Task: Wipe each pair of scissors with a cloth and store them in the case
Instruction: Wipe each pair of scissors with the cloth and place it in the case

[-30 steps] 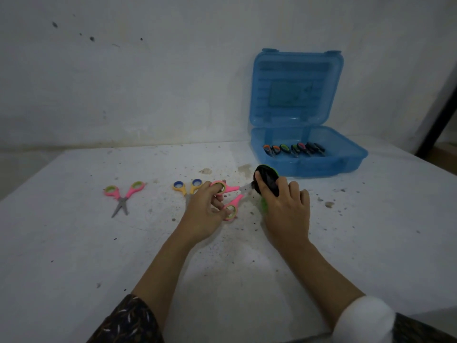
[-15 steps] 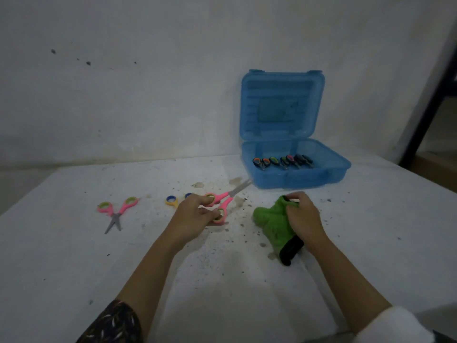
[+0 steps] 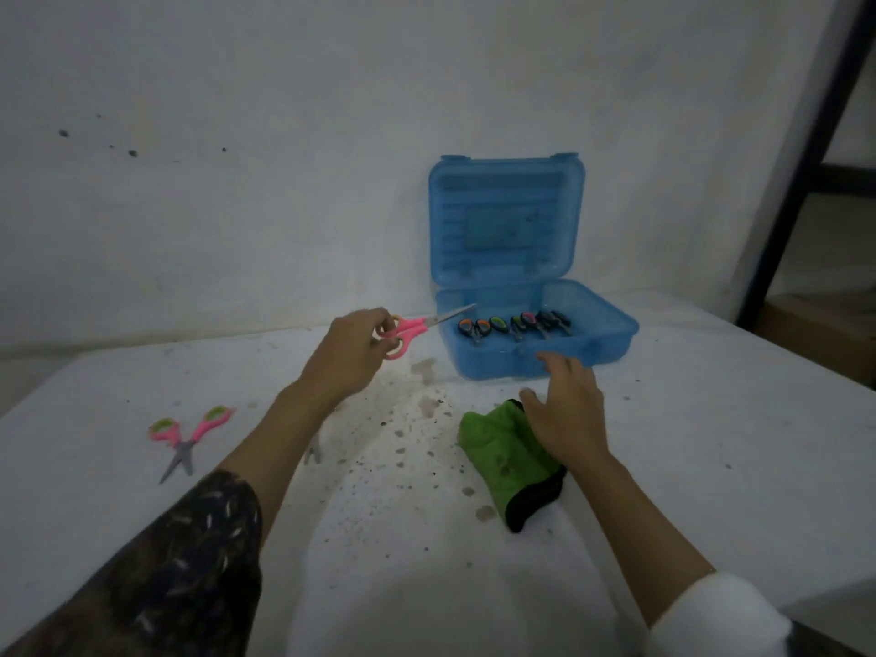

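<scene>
Two pink-handled scissors: left hand (image 3: 353,353) pinches held pair (image 3: 408,328), loose pair (image 3: 187,438) lies left; right hand (image 3: 566,414) slack over soft green cloth (image 3: 497,464).

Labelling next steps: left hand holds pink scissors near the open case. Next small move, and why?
Probably lay the pink scissors in the blue case beside the stored scissors: the left hand holds them lifted, blade tips at the case's edge; the right hand is open over the green cloth.
</scene>
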